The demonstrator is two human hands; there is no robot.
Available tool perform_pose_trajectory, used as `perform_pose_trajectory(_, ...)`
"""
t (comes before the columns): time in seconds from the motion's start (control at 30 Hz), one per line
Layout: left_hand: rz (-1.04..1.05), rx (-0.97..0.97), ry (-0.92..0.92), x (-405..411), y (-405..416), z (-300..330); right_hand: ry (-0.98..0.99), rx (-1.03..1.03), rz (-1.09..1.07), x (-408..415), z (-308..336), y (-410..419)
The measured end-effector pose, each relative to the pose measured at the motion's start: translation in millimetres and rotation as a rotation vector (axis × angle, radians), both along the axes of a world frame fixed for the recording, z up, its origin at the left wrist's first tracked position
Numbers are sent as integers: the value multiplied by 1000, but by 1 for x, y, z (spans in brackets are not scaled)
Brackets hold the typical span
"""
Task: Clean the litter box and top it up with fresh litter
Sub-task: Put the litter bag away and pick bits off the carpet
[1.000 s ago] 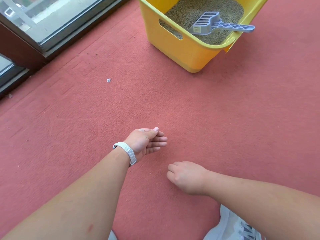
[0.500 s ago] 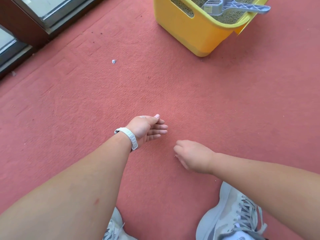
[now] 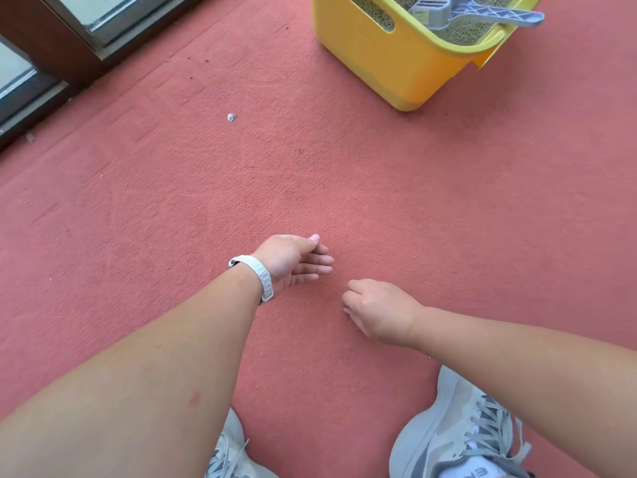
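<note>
Person crouched over red carpet (image 3: 310,174). Left hand (image 3: 296,262) cupped palm-up, fingers relaxed, nothing visible in it. Right hand (image 3: 379,312) knuckles up, fingers curled down at carpet; whether pinching grains, cannot tell.

Litter box (image 3: 389,60) well apart, top of view, yellow, litter inside, grey scoop (image 3: 482,12) lying in it, handle over rim.

Risks, as I judge: tiny grains slip from cupped palm on way to box; grains pressed deeper into pile; shoes (image 3: 462,439) close by could grind strays in. Small pale scrap (image 3: 231,117) off to left easily missed.
</note>
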State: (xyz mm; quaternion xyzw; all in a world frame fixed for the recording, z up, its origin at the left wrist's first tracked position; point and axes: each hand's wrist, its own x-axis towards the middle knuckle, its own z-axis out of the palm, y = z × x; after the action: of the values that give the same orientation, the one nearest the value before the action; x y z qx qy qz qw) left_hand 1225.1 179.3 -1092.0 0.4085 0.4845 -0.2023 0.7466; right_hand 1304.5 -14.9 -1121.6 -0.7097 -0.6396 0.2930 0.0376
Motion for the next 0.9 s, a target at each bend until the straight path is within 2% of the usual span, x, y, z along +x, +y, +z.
perform_pose_trajectory(0.2, 11, -8, -1, -3, 2, 0, 34, -7, 85, 7, -3, -4)
perform_pose_trajectory(0.47, 30, -9, -13, -3, 4, 3, -146, 83, 279, 5, -2, -1)
perform_pose_trajectory(0.63, 52, -19, -30, -2, 3, 6, -182, -48, 284, 0, 3, 7)
perform_pose_trajectory(0.7, 84, -33, -46, 1, 3, 8, -77, -146, 178, 0, 9, 16)
perform_pose_trajectory(0.8, 158, -34, -80, 6, 8, 12, 135, -361, -175, 10, 20, 46)
perform_pose_trajectory(0.9, 247, -1, -100, 14, 15, 21, 311, -427, -459, 35, 35, 82)
